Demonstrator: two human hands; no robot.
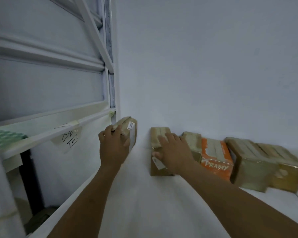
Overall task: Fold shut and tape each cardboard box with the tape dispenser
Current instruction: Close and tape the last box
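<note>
Boxes (pixel 193 140) stand in a row, flaps shut, with pale tape strips along their tops. The orange box (pixel 217 157), printed PRAMY, sits among them. Behind the orange box rises a white wall (pixel 205 66), which the row touches, and beneath it spreads a white table (pixel 144 203). Well to its left stands a white metal rack (pixel 108 48) with a green thing (pixel 7 136) on one shelf, too blurred to name.

Just right of the orange box and touching it is a big box (pixel 251 167). Right of that is an end box (pixel 289 174); both are smeared by blur. Two places left of the orange box stands a tan box (pixel 159 136), at the row's left end. Further left, apart from the row and near the rack's post, is a small box (pixel 132 133), tilted. I cannot tell whether it touches the table.

The left hand (pixel 113 145) grasps the small box, with the fingers curled over its near edge. The right hand (pixel 174 152) lies on the tan box, fingers straight and spread across the top and thumb on the front face.

A paper note (pixel 70 140) with handwritten marks hangs from the rack's shelf edge. A white label (pixel 157 162) sits on the tan box's front, just below the thumb.
</note>
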